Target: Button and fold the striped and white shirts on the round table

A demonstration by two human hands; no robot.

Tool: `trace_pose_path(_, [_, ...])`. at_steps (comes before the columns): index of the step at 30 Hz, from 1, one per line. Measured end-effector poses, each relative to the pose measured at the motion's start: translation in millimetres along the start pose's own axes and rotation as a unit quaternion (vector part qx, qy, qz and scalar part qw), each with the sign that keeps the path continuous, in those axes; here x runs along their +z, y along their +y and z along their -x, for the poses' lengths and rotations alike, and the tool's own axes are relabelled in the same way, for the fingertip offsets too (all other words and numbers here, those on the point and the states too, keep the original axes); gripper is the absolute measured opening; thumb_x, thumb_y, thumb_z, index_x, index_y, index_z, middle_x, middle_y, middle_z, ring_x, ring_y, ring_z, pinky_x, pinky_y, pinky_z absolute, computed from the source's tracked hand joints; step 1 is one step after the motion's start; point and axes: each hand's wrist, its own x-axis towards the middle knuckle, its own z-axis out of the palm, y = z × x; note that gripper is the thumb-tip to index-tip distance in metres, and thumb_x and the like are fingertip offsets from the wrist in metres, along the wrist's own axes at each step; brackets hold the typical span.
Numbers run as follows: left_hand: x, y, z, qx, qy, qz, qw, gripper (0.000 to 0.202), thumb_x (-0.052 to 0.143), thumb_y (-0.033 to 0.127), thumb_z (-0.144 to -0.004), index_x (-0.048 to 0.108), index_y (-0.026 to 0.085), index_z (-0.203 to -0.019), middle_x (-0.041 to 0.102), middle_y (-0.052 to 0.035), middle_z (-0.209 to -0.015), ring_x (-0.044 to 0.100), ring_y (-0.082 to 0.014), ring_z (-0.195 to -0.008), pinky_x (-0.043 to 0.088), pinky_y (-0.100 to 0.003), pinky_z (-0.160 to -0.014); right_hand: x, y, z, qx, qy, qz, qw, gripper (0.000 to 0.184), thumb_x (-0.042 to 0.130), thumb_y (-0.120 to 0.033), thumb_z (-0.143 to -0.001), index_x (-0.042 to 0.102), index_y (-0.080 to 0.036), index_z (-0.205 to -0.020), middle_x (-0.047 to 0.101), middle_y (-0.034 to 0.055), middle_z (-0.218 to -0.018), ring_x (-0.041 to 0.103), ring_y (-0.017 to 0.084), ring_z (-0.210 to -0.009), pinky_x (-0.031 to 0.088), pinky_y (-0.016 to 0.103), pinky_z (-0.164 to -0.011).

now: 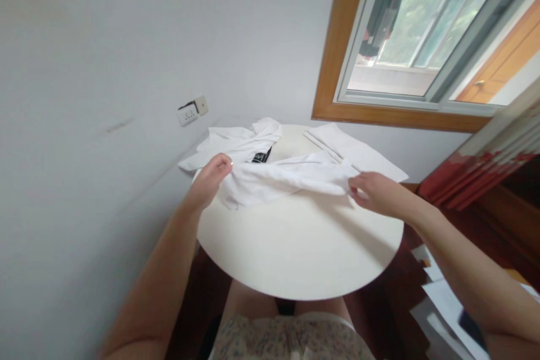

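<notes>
A white garment (287, 179) hangs stretched between my two hands just above a round white table (295, 247). My left hand (213, 177) is closed on its left end, fingers curled round the cloth. My right hand (371, 191) pinches its right end. Behind it a crumpled white shirt (240, 140) with a black label (261, 156) lies on the far left of the table. A folded white cloth (354, 152) lies flat at the far right of the table.
A grey wall with a socket plate (192, 111) stands close behind the table. A wood-framed window (422, 39) is at the upper right. Red fabric (472, 169) and papers (447, 298) lie at the right, over a dark wooden floor.
</notes>
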Motion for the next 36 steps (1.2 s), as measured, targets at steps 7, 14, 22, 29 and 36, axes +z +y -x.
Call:
trace_pose_path(7, [-7.7, 20, 25, -0.087, -0.427, 0.008, 0.900, 0.040, 0.042, 0.056, -0.088, 0.060, 0.019, -0.084, 0.069, -0.0070, -0.087, 0.065, -0.0183, -0.075, 0.052, -0.030, -0.073, 25, -2, 26, -0.028, -0.199, -0.241, 0.950, 0.035, 0.054, -0.042, -0.086, 0.065, -0.023, -0.113, 0.070, 0.0059, -0.095, 0.065, 0.019, -0.080, 0.049, 0.030, -0.076])
trace_pose_path(14, [54.8, -18, 31, 0.054, -0.257, -0.247, 0.933, 0.039, 0.050, 0.050, -0.083, 0.064, 0.021, -0.106, 0.066, -0.0087, -0.109, 0.059, -0.0253, -0.106, 0.042, -0.037, -0.096, 76, 23, -52, 0.041, 0.012, -0.120, 0.992, 0.037, 0.053, -0.034, -0.088, 0.062, -0.016, -0.119, 0.061, 0.0122, -0.122, 0.057, 0.023, -0.112, 0.040, 0.033, -0.100])
trace_pose_path(22, [56.6, -12, 40, -0.018, -0.356, -0.258, 0.898, 0.037, 0.057, 0.054, -0.077, 0.069, 0.024, -0.094, 0.070, -0.0050, -0.092, 0.063, -0.0229, -0.083, 0.045, -0.029, -0.073, 89, 28, -53, 0.056, -0.061, -0.100, 0.991, 0.024, 0.061, -0.038, -0.078, 0.071, -0.020, -0.090, 0.066, 0.0045, -0.082, 0.059, 0.018, -0.077, 0.043, 0.026, -0.072])
trace_pose_path(29, [50.4, 6, 33, 0.093, -0.325, -0.256, 0.906, 0.031, 0.051, 0.046, -0.084, 0.074, 0.025, -0.081, 0.063, -0.0058, -0.083, 0.058, -0.0208, -0.083, 0.042, -0.031, -0.079, 47, 23, -11, -0.036, -0.035, -0.314, 0.948, 0.030, 0.050, -0.045, -0.086, 0.058, -0.016, -0.083, 0.057, 0.0025, -0.079, 0.051, 0.013, -0.074, 0.042, 0.024, -0.069])
trace_pose_path(36, [72.8, 71, 16, 0.095, -0.167, -0.345, 0.919, 0.032, 0.043, 0.039, -0.092, 0.070, 0.024, -0.089, 0.064, -0.0052, -0.084, 0.059, -0.0210, -0.081, 0.042, -0.029, -0.070, -37, -15, 54, -0.076, -0.110, -0.435, 0.890, 0.031, 0.051, -0.047, -0.091, 0.048, -0.017, -0.084, 0.041, -0.0023, -0.070, 0.038, 0.008, -0.061, 0.033, 0.019, -0.054])
